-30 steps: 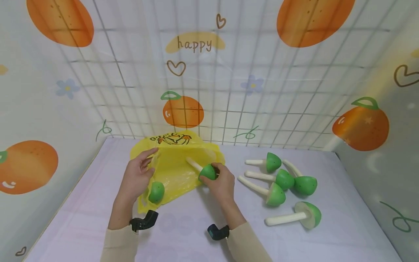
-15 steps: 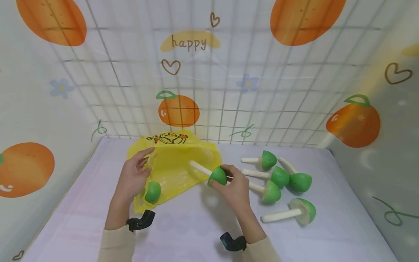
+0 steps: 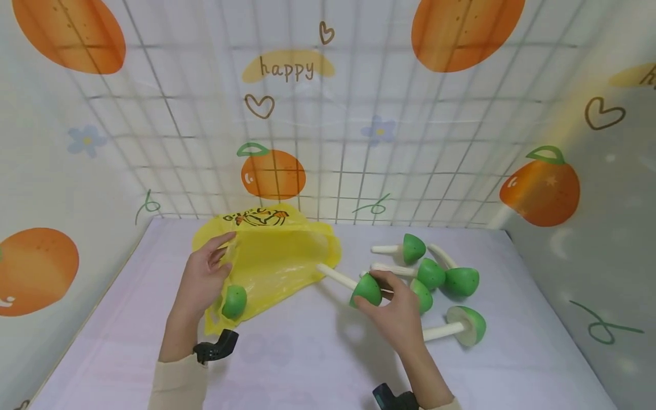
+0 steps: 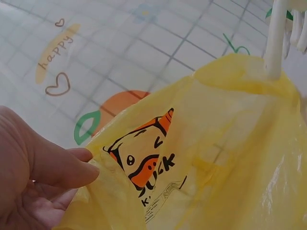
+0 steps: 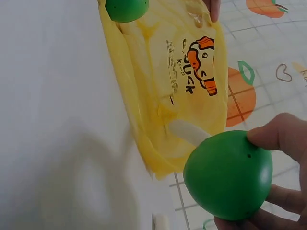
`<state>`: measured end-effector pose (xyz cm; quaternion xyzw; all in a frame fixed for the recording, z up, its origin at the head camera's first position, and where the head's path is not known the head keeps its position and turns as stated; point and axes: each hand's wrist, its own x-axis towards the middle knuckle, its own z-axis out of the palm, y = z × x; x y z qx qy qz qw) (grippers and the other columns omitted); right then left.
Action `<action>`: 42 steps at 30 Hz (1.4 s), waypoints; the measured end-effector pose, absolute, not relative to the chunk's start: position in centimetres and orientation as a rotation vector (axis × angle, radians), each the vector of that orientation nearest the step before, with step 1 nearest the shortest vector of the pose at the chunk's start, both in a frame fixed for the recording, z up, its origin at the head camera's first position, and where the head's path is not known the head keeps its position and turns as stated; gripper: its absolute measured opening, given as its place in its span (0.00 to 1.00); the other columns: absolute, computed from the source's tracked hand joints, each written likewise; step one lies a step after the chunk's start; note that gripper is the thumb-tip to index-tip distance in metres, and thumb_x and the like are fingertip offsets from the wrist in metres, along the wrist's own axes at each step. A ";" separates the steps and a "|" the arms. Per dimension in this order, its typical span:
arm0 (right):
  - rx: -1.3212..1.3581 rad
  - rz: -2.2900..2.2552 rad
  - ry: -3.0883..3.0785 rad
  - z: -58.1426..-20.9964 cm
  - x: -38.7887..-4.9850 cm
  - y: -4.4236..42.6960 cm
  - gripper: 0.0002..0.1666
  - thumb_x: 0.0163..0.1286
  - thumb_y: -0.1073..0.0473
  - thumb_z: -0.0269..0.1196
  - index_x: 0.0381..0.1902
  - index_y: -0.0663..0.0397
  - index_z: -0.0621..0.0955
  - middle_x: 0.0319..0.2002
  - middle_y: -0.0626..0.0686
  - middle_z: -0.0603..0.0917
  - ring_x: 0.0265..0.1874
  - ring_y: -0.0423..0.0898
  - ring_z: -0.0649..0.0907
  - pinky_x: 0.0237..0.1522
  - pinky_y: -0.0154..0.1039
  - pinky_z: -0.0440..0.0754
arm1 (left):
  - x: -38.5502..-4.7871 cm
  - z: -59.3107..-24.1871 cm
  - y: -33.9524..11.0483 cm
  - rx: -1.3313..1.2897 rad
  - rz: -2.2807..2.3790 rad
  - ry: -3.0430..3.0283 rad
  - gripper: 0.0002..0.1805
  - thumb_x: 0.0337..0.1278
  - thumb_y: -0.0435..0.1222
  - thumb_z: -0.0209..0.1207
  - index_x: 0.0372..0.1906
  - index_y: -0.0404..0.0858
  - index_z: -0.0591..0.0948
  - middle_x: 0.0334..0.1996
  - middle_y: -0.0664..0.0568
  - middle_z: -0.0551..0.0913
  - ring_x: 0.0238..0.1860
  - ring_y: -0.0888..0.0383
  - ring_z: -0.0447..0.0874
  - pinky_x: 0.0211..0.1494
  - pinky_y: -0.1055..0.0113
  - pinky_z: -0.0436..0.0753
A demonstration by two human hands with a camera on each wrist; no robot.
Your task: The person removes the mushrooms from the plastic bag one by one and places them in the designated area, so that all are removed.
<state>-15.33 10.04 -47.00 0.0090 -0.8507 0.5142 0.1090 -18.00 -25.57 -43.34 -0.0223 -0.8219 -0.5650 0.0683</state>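
Observation:
At the left, my left hand (image 3: 201,282) pinches the edge of a yellow plastic bag (image 3: 279,256) that lies spread on the table. In the left wrist view, the thumb presses the bag's film against the fingers beside a printed duck face (image 4: 144,151). My right hand (image 3: 405,316) holds a toy mushroom (image 3: 367,290) by its green cap, above the table right of the bag. Its white stem points left and back, the tip near the bag's right edge. A second green cap (image 3: 234,302) shows at the bag's left end; its stem is hidden.
Several more green-capped mushrooms (image 3: 431,274) lie right of the bag, partly behind my right hand. One of them (image 3: 466,326) lies nearer the front. A printed curtain over a wire grid (image 3: 353,165) stands behind the table (image 3: 287,364).
My right hand has moved right and toward me with the mushroom, drawing its stem from over the bag to the bag's right edge. The left hand keeps its hold; the head view has shifted slightly.

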 end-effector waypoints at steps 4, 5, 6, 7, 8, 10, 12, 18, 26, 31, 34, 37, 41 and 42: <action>0.012 1.454 -2.524 -47.0 -14.4 10.9 0.33 0.55 0.67 0.79 0.60 0.60 0.83 0.56 0.58 0.87 0.54 0.57 0.87 0.61 0.52 0.84 | -18.0 -43.4 -25.6 -0.063 -1.701 -2.477 0.34 0.71 0.19 0.53 0.78 0.40 0.71 0.77 0.46 0.68 0.73 0.46 0.72 0.72 0.50 0.76; 0.010 1.432 -2.529 -47.0 -14.2 11.1 0.33 0.55 0.67 0.79 0.59 0.60 0.83 0.56 0.58 0.87 0.53 0.58 0.87 0.61 0.52 0.84 | -18.0 -43.4 -25.6 -0.062 -1.694 -2.480 0.34 0.71 0.19 0.53 0.78 0.40 0.71 0.77 0.46 0.68 0.73 0.46 0.72 0.72 0.50 0.75; 0.006 1.411 -2.533 -47.1 -14.0 11.3 0.32 0.54 0.67 0.79 0.59 0.60 0.83 0.56 0.58 0.87 0.53 0.58 0.87 0.60 0.53 0.84 | -18.0 -43.4 -25.6 -0.060 -1.691 -2.481 0.34 0.71 0.19 0.53 0.78 0.40 0.71 0.77 0.46 0.68 0.73 0.46 0.72 0.73 0.49 0.75; -0.002 1.387 -2.540 -47.2 -13.8 11.6 0.32 0.54 0.66 0.80 0.59 0.59 0.83 0.56 0.57 0.87 0.52 0.58 0.88 0.60 0.53 0.84 | -18.0 -43.4 -25.6 -0.059 -1.688 -2.482 0.34 0.70 0.19 0.53 0.78 0.41 0.71 0.77 0.46 0.67 0.73 0.46 0.72 0.73 0.49 0.74; -0.008 1.367 -2.545 -47.3 -13.6 11.8 0.32 0.54 0.66 0.80 0.59 0.59 0.83 0.56 0.57 0.87 0.52 0.58 0.88 0.60 0.54 0.84 | -18.0 -43.4 -25.7 -0.056 -1.686 -2.484 0.34 0.70 0.19 0.53 0.78 0.41 0.71 0.77 0.46 0.67 0.74 0.45 0.71 0.74 0.48 0.74; -0.024 1.329 -2.559 -47.5 -13.2 12.3 0.33 0.54 0.65 0.80 0.59 0.58 0.83 0.56 0.57 0.87 0.53 0.57 0.88 0.60 0.54 0.83 | -18.0 -43.3 -25.7 -0.050 -1.681 -2.487 0.34 0.70 0.19 0.53 0.77 0.42 0.72 0.77 0.46 0.68 0.74 0.45 0.71 0.74 0.48 0.73; -0.042 1.296 -2.569 -47.7 -12.9 12.7 0.33 0.53 0.65 0.80 0.59 0.57 0.83 0.55 0.57 0.88 0.54 0.57 0.87 0.60 0.53 0.82 | -18.0 -43.3 -25.6 -0.045 -1.681 -2.489 0.34 0.70 0.19 0.53 0.77 0.42 0.72 0.77 0.46 0.68 0.74 0.45 0.71 0.74 0.47 0.73; -0.045 1.244 -2.572 -48.2 -12.1 13.6 0.34 0.53 0.65 0.79 0.59 0.59 0.83 0.55 0.59 0.88 0.52 0.58 0.88 0.59 0.55 0.82 | -17.9 -43.1 -25.5 -0.028 -1.692 -2.489 0.33 0.71 0.20 0.53 0.78 0.41 0.71 0.78 0.46 0.67 0.74 0.45 0.71 0.75 0.47 0.72; -0.023 1.174 -2.561 -49.3 -11.7 14.4 0.34 0.52 0.66 0.80 0.58 0.61 0.83 0.53 0.63 0.88 0.49 0.62 0.89 0.55 0.61 0.85 | -17.6 -42.8 -25.5 -0.018 -1.695 -2.493 0.33 0.71 0.19 0.54 0.78 0.41 0.71 0.79 0.46 0.65 0.77 0.43 0.66 0.78 0.44 0.65; 0.010 1.136 -2.544 -50.1 -11.8 14.4 0.35 0.49 0.67 0.81 0.57 0.62 0.84 0.51 0.63 0.89 0.48 0.62 0.89 0.54 0.60 0.86 | -17.5 -42.7 -25.5 -0.014 -1.713 -2.491 0.34 0.71 0.19 0.54 0.78 0.42 0.72 0.79 0.46 0.64 0.77 0.43 0.65 0.79 0.44 0.65; 0.007 1.099 -2.566 -50.3 -11.9 14.4 0.35 0.49 0.66 0.82 0.58 0.62 0.84 0.50 0.63 0.89 0.48 0.62 0.89 0.54 0.59 0.85 | -17.5 -42.7 -25.4 -0.007 -1.724 -2.489 0.34 0.71 0.19 0.54 0.78 0.42 0.72 0.79 0.47 0.65 0.77 0.44 0.66 0.78 0.45 0.66; -0.003 1.068 -2.600 -50.3 -11.8 14.4 0.36 0.51 0.65 0.82 0.59 0.62 0.83 0.51 0.63 0.88 0.49 0.62 0.88 0.55 0.59 0.84 | -17.5 -42.7 -25.3 -0.005 -1.722 -2.490 0.33 0.71 0.19 0.54 0.78 0.42 0.72 0.79 0.47 0.65 0.77 0.44 0.66 0.78 0.46 0.66; 0.004 1.015 -2.621 -50.5 -11.6 14.4 0.36 0.51 0.63 0.82 0.59 0.62 0.83 0.52 0.63 0.88 0.50 0.63 0.87 0.54 0.60 0.84 | -17.6 -42.7 -25.2 -0.010 -1.723 -2.490 0.33 0.71 0.20 0.54 0.78 0.41 0.72 0.79 0.47 0.65 0.77 0.44 0.66 0.78 0.46 0.67; 0.008 1.003 -2.618 -50.5 -11.6 14.4 0.36 0.51 0.63 0.82 0.59 0.62 0.83 0.51 0.63 0.88 0.50 0.63 0.87 0.53 0.60 0.84 | -17.6 -42.7 -25.2 -0.009 -1.725 -2.489 0.33 0.71 0.20 0.54 0.78 0.41 0.72 0.79 0.47 0.65 0.77 0.44 0.66 0.78 0.46 0.67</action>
